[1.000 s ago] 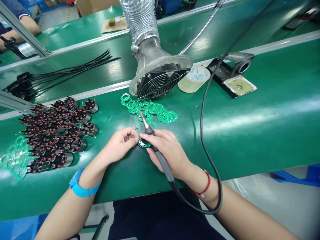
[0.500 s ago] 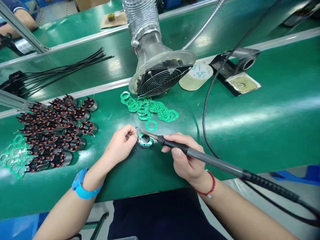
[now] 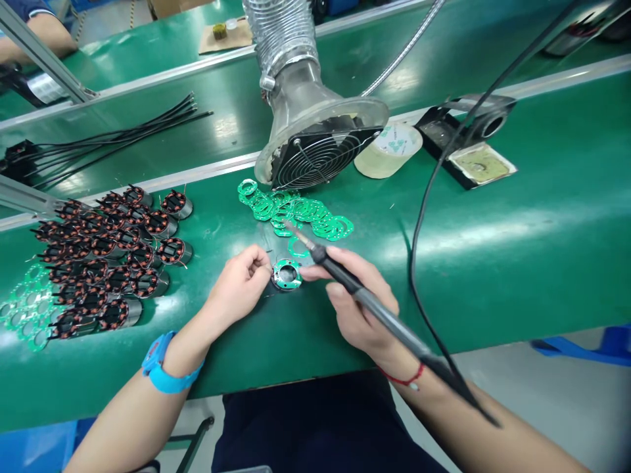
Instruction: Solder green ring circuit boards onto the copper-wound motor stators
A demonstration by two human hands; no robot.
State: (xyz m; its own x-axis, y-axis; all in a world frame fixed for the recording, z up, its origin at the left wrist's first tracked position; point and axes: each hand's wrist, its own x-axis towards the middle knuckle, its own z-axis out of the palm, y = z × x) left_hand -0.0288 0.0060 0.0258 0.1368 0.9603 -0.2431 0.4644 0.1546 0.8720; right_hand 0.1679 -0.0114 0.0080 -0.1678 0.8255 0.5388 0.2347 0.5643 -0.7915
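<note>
A green ring-shaped circuit board (image 3: 295, 283) lies on top of a dark round part on the bench in front of me. At its left edge my left hand (image 3: 240, 281) is closed in a pinch; whatever sits between the fingertips is hidden. A thin dark wire shows just above those fingers. My right hand (image 3: 351, 320) grips a soldering iron (image 3: 339, 273) like a pen, its tip pointing up and left above the loose boards. The right fingertips are close to the ring board's right side.
Loose green ring boards (image 3: 315, 211) lie in a pile under a fume extractor hood (image 3: 323, 157). Wound motor stators (image 3: 116, 279) stand grouped at left. Behind are a tape roll (image 3: 387, 154), an iron stand (image 3: 480, 164) and black cables (image 3: 118, 141). The iron's cord (image 3: 419, 230) hangs at right.
My right hand has lifted the soldering iron's tip away from the ring board, upward, and the handle has tilted steeper. The cord swung along. My left hand has stayed in place.
</note>
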